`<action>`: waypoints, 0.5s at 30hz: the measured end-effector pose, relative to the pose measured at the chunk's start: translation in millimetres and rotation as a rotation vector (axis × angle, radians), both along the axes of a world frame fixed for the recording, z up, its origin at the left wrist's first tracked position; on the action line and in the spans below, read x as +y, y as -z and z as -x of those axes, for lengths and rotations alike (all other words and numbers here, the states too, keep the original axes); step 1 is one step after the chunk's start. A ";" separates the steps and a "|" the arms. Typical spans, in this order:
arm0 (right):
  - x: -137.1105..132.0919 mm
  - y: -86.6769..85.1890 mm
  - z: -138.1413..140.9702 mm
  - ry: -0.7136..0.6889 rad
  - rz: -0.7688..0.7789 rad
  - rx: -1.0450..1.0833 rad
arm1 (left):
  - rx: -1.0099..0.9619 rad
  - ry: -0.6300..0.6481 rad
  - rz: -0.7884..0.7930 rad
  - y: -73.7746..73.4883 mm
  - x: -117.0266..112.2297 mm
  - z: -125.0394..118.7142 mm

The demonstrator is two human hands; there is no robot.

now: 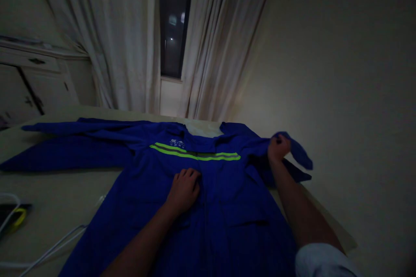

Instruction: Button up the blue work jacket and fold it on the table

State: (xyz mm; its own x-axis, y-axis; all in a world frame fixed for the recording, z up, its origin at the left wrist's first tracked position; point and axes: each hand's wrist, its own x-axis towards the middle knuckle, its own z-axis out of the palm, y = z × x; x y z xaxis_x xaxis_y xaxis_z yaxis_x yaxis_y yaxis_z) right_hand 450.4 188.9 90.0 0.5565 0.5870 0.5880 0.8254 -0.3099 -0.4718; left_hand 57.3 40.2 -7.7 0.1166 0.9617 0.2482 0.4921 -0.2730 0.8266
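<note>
A blue work jacket (208,190) lies spread with its front up, a yellow-green reflective stripe (175,151) across its chest and white print above the stripe. On the jacket's front, just below the stripe, rests my left hand (184,189), open with its fingers slightly bent and nothing held. My right hand (278,148) is closed around the sleeve on the right, lifting it; the sleeve's end (300,152) hangs beyond my fist. Stretched out to the left is the other sleeve (71,149). The jacket's lower part runs out of the frame.
The jacket lies on a pale table (107,184). White cables (61,242) and a dark item with a yellow part (19,218) lie at the left. Behind stand long curtains (123,43), a dark window (173,39) and a white cabinet (48,86). A plain wall (351,73) rises on the right.
</note>
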 end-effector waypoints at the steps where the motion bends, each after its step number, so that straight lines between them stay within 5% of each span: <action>1: 0.7 4.9 19.8 -0.172 -0.035 -0.053 | -0.189 -0.041 0.032 2.1 4.5 1.8; 4: -12.8 39.0 78.2 -0.778 0.027 -0.206 | -0.540 -0.200 0.100 5.9 22.5 14.8; 6: -28.1 67.7 106.2 -0.971 0.108 -0.244 | -0.675 -0.285 0.139 4.9 33.0 29.5; 10: -50.5 99.2 127.2 -1.181 0.192 -0.355 | -0.945 -0.327 0.242 -6.7 37.4 62.0; 15: -54.6 91.0 121.9 -1.131 0.175 -0.414 | -1.170 -0.427 0.419 -26.0 40.4 77.9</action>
